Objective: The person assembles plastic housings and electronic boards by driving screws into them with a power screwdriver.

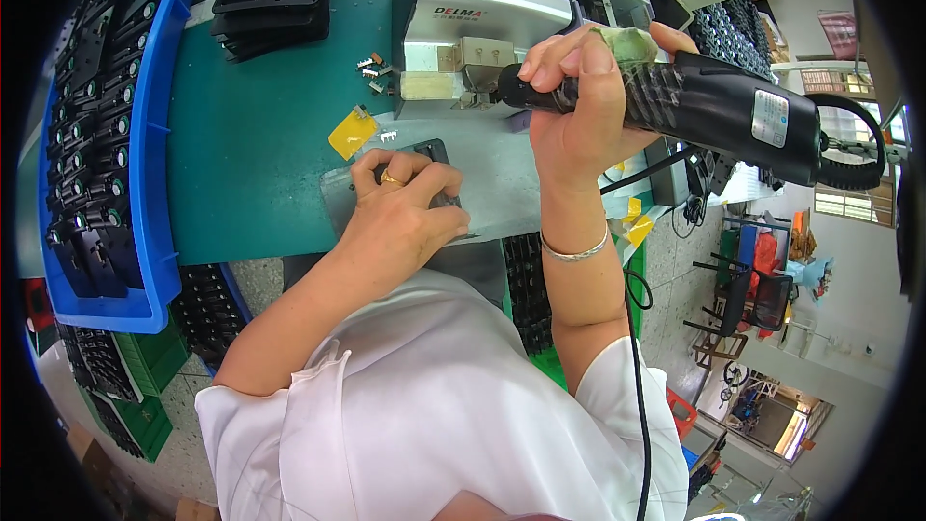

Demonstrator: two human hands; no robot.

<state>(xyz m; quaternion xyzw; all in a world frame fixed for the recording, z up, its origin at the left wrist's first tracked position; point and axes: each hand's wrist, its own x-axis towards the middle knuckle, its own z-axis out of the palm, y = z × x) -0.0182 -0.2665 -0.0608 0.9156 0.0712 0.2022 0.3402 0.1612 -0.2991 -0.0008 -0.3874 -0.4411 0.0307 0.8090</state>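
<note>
Right hand (579,87) raised above the counter (260,154), fingers wrapped tight around the black grip of a powered screwdriver (714,101), nose of the tool aimed left toward a small metal fixture (477,63) on the white machine (492,0) just beyond the fingertips. Coiled cable off the tool's rear end, well out to the right of that hand. Silver bracelet (576,253) on the same wrist.

Left hand (400,207) lower and nearer the body, palm down, fingers curled and pressed onto a small black part (434,151) lying on a grey plate (492,169); part mostly hidden under the fingers, only its far edge showing. Gold ring (391,178) on one finger.

Just beyond the left hand, a yellow scrap of tape (352,133) and a few tiny metal pieces (374,70) loose on the green counter. Farther left of it, a blue tray (154,135) packed with black moulded parts. Beyond, a stack of black housings (275,0) at the counter's far edge.
</note>
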